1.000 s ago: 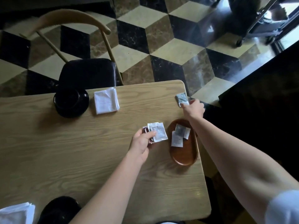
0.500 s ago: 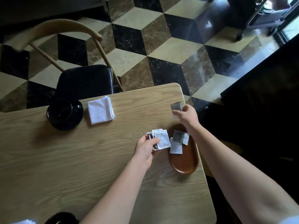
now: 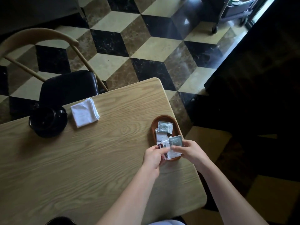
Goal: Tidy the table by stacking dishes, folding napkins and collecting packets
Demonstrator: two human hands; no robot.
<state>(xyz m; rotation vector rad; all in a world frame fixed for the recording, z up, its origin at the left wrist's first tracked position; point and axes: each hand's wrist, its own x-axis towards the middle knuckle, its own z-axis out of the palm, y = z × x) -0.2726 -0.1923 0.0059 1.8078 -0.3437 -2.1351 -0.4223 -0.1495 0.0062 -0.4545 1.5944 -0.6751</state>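
An oval brown wooden tray [image 3: 153, 124] lies near the table's right edge with several white and grey packets [image 3: 164, 127] in its far half. Over the tray's near end my left hand [image 3: 155, 157] grips a small bunch of white and red packets [image 3: 164, 144]. My right hand [image 3: 190, 151] pinches a grey packet [image 3: 176, 141] and presses it against that bunch. A folded white napkin [image 3: 84, 112] lies at the table's far side beside stacked black dishes [image 3: 48, 121].
The light wooden table [image 3: 81, 159] ends just right of the tray. A chair [image 3: 68, 86] with a black seat stands behind the far edge. Another black dish [image 3: 60, 221] peeks in at the bottom edge. A wheeled cart [image 3: 232, 12] stands far right on the patterned floor.
My right hand carried the grey packet from the table's far right corner back to the tray and met my left hand, which moved its bunch of packets right, over the tray's near end.
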